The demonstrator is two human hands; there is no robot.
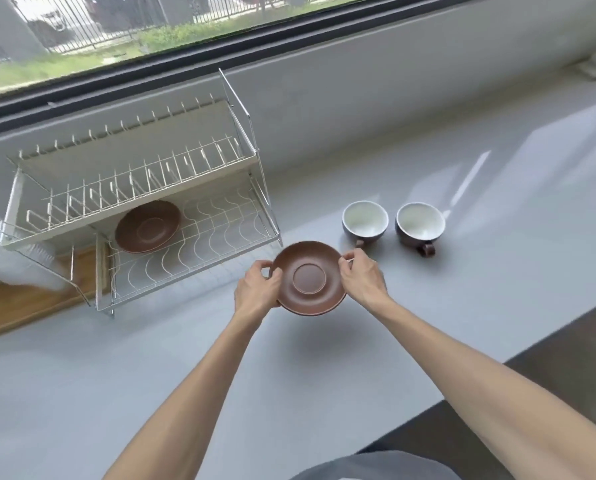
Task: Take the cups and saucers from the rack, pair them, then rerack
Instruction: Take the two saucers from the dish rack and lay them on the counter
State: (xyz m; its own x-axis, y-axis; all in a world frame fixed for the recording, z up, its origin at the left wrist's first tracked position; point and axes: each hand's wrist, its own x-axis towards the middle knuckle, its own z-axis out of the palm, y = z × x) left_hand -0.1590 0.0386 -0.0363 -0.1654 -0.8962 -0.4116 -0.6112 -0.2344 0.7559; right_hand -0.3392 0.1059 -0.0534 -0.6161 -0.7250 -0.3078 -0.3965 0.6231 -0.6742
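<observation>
Brown saucer (308,278) is gripped by its rim between left hand (256,289) and right hand (362,277), apparently held just above the grey counter (185,358). Two cups (365,221) (420,226) already stand out there; a second saucer (147,226) waits in the rack (192,244). Pairing and reracking remain.

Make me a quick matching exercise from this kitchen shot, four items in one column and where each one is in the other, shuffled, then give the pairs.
Items:
1. held saucer
2. second saucer
3. two cups
4. wooden tray

Places:
A. standing upright on the counter
B. under the rack's left end
C. between the left hand and right hand
D. on the rack's lower tier

Pairs: 1-C, 2-D, 3-A, 4-B
</observation>
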